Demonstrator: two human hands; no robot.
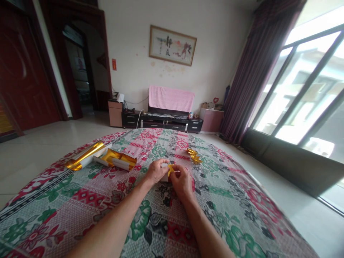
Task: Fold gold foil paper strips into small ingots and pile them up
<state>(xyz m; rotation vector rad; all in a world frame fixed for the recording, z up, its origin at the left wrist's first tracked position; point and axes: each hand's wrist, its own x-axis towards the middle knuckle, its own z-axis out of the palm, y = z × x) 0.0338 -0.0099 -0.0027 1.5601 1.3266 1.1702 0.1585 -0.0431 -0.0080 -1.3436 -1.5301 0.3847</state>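
Observation:
My left hand [157,171] and my right hand [183,180] meet over the middle of the cloth-covered table. Between their fingertips is a small piece of gold foil paper [170,169], with a white part showing beside it. Both hands have their fingers closed on this paper, and the fingers hide much of its shape. Just beyond my right hand lies a small cluster of folded gold paper pieces [194,156]. Over to the left, a curled gold sheet [90,154] lies beside gold and white sheets [122,160] with bent edges.
A floral cloth [150,215] in red, green and grey covers the round table. Past its far edge stands a low black cabinet [131,120] with a pink cloth [171,97] draped over the object on top. Purple curtains [242,71] hang beside the right-hand window.

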